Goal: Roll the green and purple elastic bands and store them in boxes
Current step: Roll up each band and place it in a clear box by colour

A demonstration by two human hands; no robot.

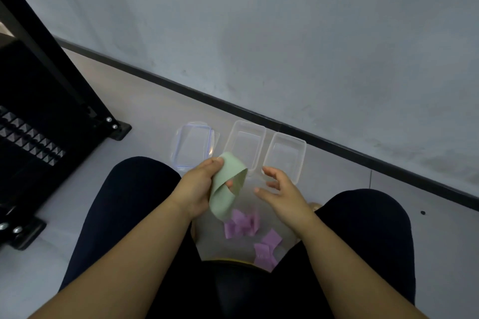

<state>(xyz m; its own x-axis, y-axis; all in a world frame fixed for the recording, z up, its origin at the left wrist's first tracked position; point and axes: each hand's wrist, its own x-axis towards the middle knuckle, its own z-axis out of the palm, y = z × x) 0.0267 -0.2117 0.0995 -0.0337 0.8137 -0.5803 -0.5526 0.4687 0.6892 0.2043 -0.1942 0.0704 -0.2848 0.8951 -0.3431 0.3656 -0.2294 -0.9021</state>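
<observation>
I see two clear boxes (pixel 302 156) on the floor beside a lid (pixel 193 146). The left hand (pixel 197 189) grips the looped green band (pixel 228 176) just before them. The right hand (pixel 282 190) hovers beside it, fingers spread. Purple bands (pixel 242 224), perhaps several, lie between the knees.

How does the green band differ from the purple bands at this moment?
The green band is gripped by the left hand and hangs as an open loop; the purple bands lie crumpled below, between the legs, touched by no hand. Both are flat, wide and not yet rolled or boxed.
</observation>
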